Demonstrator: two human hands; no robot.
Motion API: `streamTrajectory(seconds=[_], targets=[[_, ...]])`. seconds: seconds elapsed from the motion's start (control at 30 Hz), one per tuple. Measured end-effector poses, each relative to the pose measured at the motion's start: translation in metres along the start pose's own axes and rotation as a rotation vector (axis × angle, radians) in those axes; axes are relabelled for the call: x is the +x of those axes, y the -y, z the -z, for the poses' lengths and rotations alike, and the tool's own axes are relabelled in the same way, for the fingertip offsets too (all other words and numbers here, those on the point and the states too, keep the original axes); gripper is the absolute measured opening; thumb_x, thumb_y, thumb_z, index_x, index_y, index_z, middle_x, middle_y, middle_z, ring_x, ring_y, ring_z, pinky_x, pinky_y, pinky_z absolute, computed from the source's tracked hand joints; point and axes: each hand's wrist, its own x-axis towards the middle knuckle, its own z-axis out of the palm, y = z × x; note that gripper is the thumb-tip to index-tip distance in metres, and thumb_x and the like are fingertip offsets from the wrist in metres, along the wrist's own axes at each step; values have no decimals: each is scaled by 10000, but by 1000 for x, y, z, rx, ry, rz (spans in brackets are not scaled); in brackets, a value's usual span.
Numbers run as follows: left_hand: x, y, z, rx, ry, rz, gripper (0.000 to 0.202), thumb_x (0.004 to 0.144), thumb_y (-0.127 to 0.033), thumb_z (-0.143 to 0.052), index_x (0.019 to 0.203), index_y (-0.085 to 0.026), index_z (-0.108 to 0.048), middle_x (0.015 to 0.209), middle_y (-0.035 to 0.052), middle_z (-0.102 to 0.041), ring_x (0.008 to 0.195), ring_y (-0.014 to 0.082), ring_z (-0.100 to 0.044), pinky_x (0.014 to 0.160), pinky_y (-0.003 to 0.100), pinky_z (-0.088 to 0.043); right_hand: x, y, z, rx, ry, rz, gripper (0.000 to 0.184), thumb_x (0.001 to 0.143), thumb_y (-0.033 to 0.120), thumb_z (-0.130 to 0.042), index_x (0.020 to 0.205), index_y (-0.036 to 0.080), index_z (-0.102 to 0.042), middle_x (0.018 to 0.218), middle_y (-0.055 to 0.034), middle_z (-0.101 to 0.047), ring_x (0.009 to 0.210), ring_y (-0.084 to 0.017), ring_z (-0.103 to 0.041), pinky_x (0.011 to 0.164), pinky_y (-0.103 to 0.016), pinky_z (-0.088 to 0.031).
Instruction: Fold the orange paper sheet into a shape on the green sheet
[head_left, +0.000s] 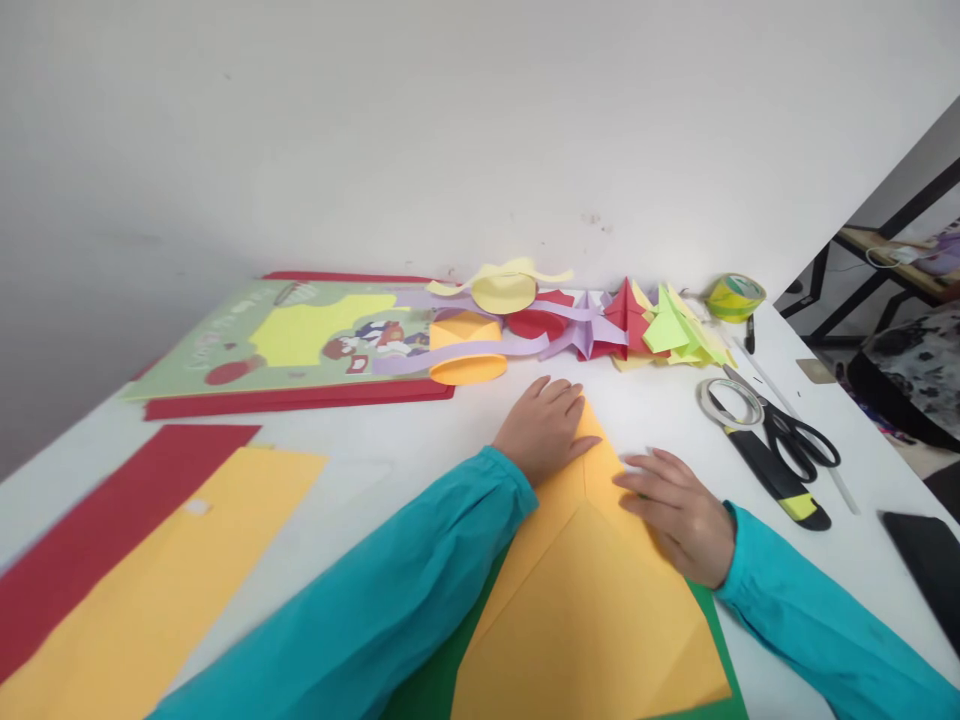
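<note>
Working on a large orange paper sheet [592,620], folded to a point facing away from the body and lying at the front of the white desk [375,470], over a flat green sheet [431,690]. Covering the far tip with the left hand [546,430], fingers laid across and thumb reaching over the right-hand fold, probably to pin the tip and keep the crease flat. Cannot tell, for this grip, whether pinching the layers or only bearing down. Resting the right hand [679,510] at the right slanting edge, fingers loosely spread and closed on nothing, likely to steady that side.

Laid off to the left, perhaps to free working room: a dark-red paper strip [135,500] and a long yellow-orange paper strip [172,570]. Gathered at the right, seemingly for easy reach: black-handled scissors [801,437], a black utility cutter [772,478] and a white tape roll [706,400]. Lined up near the wall, apparently out of the way: multicoloured folded paper shapes [664,320].
</note>
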Motion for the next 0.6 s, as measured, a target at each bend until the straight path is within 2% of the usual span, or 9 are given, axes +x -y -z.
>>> streamTrajectory(seconds=[0.07, 0.2, 0.3, 0.47, 0.6], targets=[[0, -1, 0, 3, 7, -4, 541, 893, -512, -534, 1150, -42, -610, 1230, 192, -614, 1119, 317, -541, 1019, 464, -361, 4, 7, -1, -21, 85, -48, 348, 908, 150, -432, 1227, 161, -570, 1273, -114, -623, 1347, -241, -397, 1116, -518, -296], [0, -2, 0, 3, -4, -4, 569, 884, -543, -534, 1151, -45, -605, 1220, 202, -616, 1122, 320, -542, 1016, 467, -356, 9, 17, -3, -35, 197, -89, 404, 922, 318, -459, 1277, 150, -556, 1338, -121, -579, 1392, -273, -322, 1148, -559, -184], [1, -2, 0, 12, -1, 0, 587, 881, -564, -530, 1144, -45, -608, 1219, 198, -618, 1125, 322, -541, 1017, 468, -356, 8, 18, -4, -50, 227, -90, 411, 916, 317, -473, 1281, 151, -563, 1333, -129, -583, 1392, -276, -325, 1146, -566, -178], [2, -1, 1, 31, 43, 5, 556, 898, -557, -512, 1124, -60, -620, 1233, 183, -616, 1129, 313, -541, 1020, 465, -356, 7, 18, -4, -36, 217, -78, 386, 924, 275, -453, 1269, 151, -574, 1321, -124, -594, 1387, -275, -335, 1141, -580, -185], [2, -1, 0, 35, 35, 3, 503, 907, -534, -510, 1116, -92, -624, 1226, 173, -622, 1127, 306, -542, 1014, 470, -359, 7, 20, -3, -23, 206, -74, 369, 930, 246, -432, 1250, 149, -587, 1313, -114, -602, 1388, -270, -334, 1145, -577, -184]])
